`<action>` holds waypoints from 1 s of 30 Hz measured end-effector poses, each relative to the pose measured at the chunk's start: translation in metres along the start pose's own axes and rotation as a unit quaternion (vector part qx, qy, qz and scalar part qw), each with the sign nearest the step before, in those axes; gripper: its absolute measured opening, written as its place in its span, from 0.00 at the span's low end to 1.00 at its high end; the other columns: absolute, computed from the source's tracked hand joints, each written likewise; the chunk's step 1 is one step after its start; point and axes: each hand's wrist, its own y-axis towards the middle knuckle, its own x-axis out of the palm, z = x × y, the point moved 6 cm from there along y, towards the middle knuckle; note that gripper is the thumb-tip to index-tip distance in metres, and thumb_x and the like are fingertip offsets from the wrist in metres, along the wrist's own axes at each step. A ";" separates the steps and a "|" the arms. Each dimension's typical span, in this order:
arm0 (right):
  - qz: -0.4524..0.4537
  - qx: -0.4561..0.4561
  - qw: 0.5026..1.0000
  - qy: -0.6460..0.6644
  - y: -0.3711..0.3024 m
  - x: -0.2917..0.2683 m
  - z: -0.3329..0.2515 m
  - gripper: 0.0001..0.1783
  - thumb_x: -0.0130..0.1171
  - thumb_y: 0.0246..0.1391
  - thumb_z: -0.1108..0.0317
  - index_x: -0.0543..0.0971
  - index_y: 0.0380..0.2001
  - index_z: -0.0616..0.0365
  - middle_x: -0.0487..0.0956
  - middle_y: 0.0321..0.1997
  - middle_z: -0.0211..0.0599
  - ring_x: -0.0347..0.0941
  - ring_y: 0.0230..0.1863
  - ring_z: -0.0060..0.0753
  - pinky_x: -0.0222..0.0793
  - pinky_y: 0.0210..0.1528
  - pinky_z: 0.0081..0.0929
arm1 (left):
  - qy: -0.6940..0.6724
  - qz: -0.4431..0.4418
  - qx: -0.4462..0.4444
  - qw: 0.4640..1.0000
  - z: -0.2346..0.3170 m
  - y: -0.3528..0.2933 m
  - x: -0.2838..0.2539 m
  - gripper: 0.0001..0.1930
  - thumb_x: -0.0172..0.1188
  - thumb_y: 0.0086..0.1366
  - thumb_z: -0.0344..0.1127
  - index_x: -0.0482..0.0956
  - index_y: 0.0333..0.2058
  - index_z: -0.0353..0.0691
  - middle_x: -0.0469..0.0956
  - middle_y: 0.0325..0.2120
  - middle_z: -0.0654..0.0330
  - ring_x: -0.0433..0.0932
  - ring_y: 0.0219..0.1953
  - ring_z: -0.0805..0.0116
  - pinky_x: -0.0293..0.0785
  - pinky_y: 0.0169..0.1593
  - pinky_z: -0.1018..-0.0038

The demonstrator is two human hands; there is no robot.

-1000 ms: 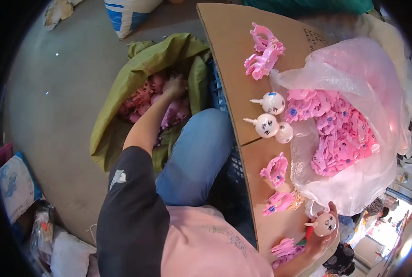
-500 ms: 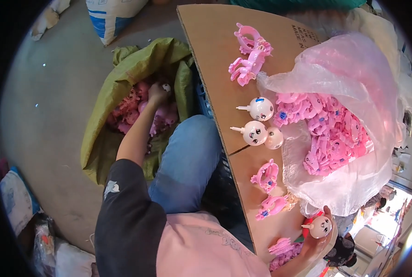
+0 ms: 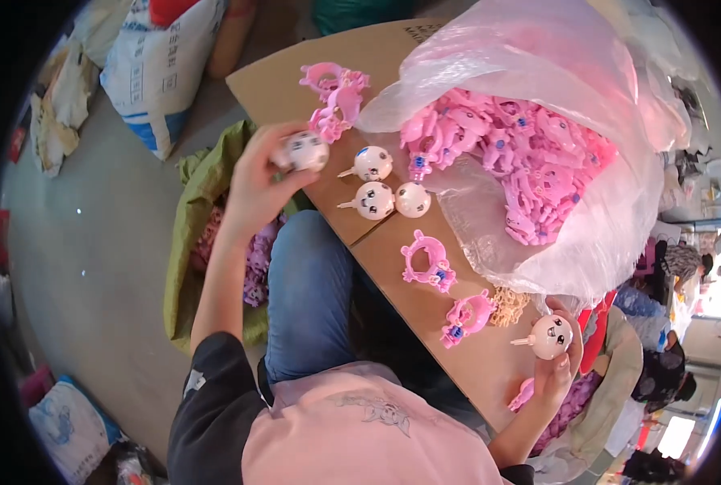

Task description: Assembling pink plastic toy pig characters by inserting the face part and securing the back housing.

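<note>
Gripping a white ball [image 3: 306,151] between thumb and fingers, the left hand [image 3: 257,178] is left of centre in the upper half of the frame, by the edge of a cardboard sheet [image 3: 489,376]. The right hand [image 3: 556,376], at lower right, grasps a second white ball [image 3: 552,335] with a printed face, its pale stem pointing left.

Filling much of the upper right, a translucent plastic bag [image 3: 594,263] lies with its mouth wide open toward the cardboard; inside is a heap of pink plastic pieces [image 3: 550,162], some with blue spots. At centre left, a green sack [image 3: 180,259] stands open, with pink and purple pieces [image 3: 259,263] visible in it, partly behind the left forearm. At lower right, a beige sack [image 3: 621,364] holds more purplish-pink pieces [image 3: 574,404], partly covered by the right forearm. A white-and-blue sack [image 3: 154,81] is at upper left; its contents cannot be seen.

On the cardboard, near the frame's centre, three white balls [image 3: 375,200] sit together, with pink ring-shaped pieces [image 3: 468,318] above and below them.
</note>
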 end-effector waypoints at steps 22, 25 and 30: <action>0.093 -0.013 0.994 0.062 -0.050 -0.083 0.018 0.46 0.67 0.37 0.41 0.69 0.50 0.70 0.68 0.56 0.51 0.64 0.58 0.40 0.59 0.59 0.32 | -0.077 0.065 0.097 0.990 0.014 0.012 0.069 0.26 0.48 0.61 0.30 0.59 0.60 0.38 0.59 0.59 0.57 0.55 0.63 0.65 0.50 0.63 0.70; 0.090 -0.025 0.991 0.091 -0.052 -0.083 0.016 0.46 0.67 0.39 0.45 0.67 0.51 0.73 0.68 0.56 0.51 0.64 0.58 0.40 0.58 0.60 0.33 | -0.061 0.175 0.103 0.977 -0.023 0.010 0.053 0.24 0.47 0.64 0.35 0.61 0.58 0.36 0.62 0.57 0.57 0.58 0.60 0.66 0.50 0.62 0.71; 0.121 -0.017 0.987 0.103 -0.061 -0.099 0.013 0.42 0.65 0.42 0.48 0.68 0.52 0.71 0.74 0.50 0.43 0.71 0.52 0.30 0.63 0.55 0.27 | -0.105 0.198 0.062 0.973 -0.041 0.015 0.032 0.25 0.41 0.68 0.42 0.59 0.57 0.29 0.62 0.57 0.49 0.61 0.60 0.61 0.53 0.63 0.67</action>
